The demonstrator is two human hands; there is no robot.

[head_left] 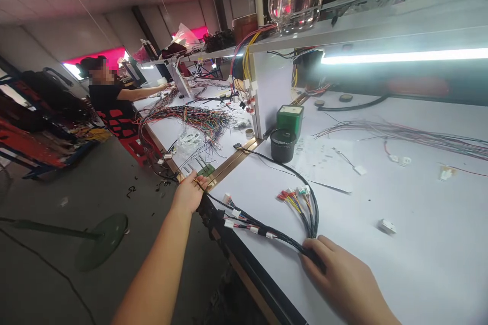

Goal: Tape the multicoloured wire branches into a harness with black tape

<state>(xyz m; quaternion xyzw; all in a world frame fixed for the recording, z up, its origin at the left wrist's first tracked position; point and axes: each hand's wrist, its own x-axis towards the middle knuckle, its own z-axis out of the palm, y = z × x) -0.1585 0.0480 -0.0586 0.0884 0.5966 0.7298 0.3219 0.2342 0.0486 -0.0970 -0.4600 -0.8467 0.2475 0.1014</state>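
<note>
My right hand [335, 269] is closed around the thick bundled part of a black-sleeved wiring harness [285, 237] at the table's front. From that grip, several branches fan out with white, red and green connectors [293, 194], and one long branch loops back toward a black plug [238, 147]. My left hand [190, 192] is at the table edge, fingers curled around a thin dark branch of the same harness. The tip of that branch is partly hidden by the fingers. Just beyond the left hand lies a green board with metal posts [205, 166].
A black mesh cup [282, 146] and a green box [292, 118] stand by the shelf's upright panel [270, 86]. Loose wires [412, 134] and a white connector [387, 226] lie to the right. A co-worker [110, 96] stands far left beside a large wire bundle [190, 117].
</note>
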